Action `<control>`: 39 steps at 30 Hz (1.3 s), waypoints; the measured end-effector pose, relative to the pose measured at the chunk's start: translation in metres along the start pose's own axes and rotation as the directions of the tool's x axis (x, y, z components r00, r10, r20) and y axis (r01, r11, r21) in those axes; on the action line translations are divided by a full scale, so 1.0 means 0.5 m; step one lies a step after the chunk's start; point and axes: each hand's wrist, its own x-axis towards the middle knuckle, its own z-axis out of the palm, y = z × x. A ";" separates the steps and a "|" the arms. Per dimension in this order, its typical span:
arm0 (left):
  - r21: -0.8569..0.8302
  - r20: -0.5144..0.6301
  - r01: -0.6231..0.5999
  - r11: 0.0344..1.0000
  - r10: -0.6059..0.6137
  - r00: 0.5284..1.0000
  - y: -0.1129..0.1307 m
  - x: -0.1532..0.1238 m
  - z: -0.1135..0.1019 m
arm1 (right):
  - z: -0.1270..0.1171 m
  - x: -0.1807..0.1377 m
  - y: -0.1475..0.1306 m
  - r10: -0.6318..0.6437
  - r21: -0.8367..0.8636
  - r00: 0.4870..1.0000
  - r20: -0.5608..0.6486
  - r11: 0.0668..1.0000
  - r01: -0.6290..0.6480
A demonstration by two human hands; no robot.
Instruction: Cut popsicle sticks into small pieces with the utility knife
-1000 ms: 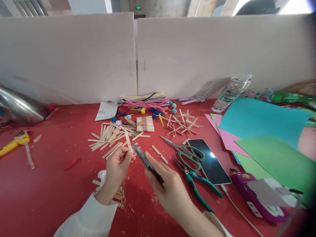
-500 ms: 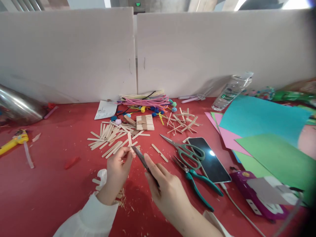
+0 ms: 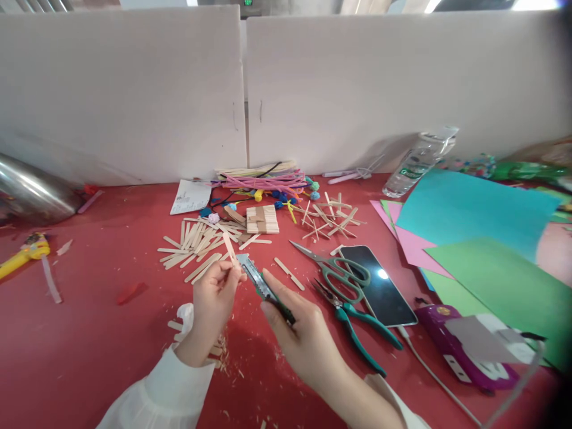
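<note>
My left hand [image 3: 217, 301] pinches a wooden craft stick [image 3: 229, 245], which points up and away from me. In my right hand [image 3: 304, 333] is a utility knife [image 3: 263, 286], its blade out and close beside the stick at my left fingertips. Whether blade and stick touch, I cannot tell. Beyond my left hand lies a loose pile of craft sticks [image 3: 196, 241], and a bundle of sticks [image 3: 263, 220] bound with a brown band sits behind it. One notched stick [image 3: 289, 273] rests to the right of the knife. Wood shavings [image 3: 222, 351] are scattered below my hands.
Right of my hand are green-handled scissors [image 3: 344, 277], pliers [image 3: 357, 328], a phone [image 3: 379, 289] with a cable and a purple power strip [image 3: 467, 351]. Coloured paper [image 3: 482, 217] and a water bottle [image 3: 413, 167] stand farther right. Pipe cleaners [image 3: 263, 183] lie before the white partition [image 3: 125, 95].
The knife has turned, showing more of its flat side, and its blade has shifted slightly away from the stick. The stick now leans more to the left.
</note>
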 end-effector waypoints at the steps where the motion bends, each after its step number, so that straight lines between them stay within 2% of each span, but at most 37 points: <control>1: -0.005 -0.009 0.005 1.000 -0.005 1.000 0.001 0.000 -0.001 | -0.001 -0.001 0.002 -0.036 -0.068 0.999 0.016 0.997 0.037; 8: 0.030 -0.010 -0.036 0.999 0.037 0.999 0.011 0.001 -0.005 | 0.002 -0.002 0.009 -0.137 -0.337 0.990 0.040 0.931 0.142; 23: 0.117 0.011 -0.067 0.991 0.066 0.998 0.003 0.002 -0.007 | 0.009 -0.009 0.013 -0.266 -0.562 0.963 0.051 0.789 0.248; 26: 0.158 0.034 -0.080 0.984 0.076 0.997 0.002 0.001 -0.009 | 0.012 -0.011 0.012 -0.291 -0.639 0.954 0.075 0.720 0.270; 30: 0.233 0.071 -0.045 0.971 0.029 0.997 -0.003 -0.001 -0.008 | 0.013 -0.016 0.010 -0.280 -0.772 0.951 0.132 0.572 0.276; 36: 0.108 0.158 0.051 0.993 -0.068 0.985 -0.017 0.003 -0.004 | 0.014 -0.019 0.006 -0.208 -0.856 0.960 0.189 0.444 0.265; 39: 0.059 0.178 0.071 0.996 -0.081 0.981 -0.016 0.006 -0.005 | 0.010 -0.016 0.006 -0.211 -0.858 0.958 0.193 0.438 0.269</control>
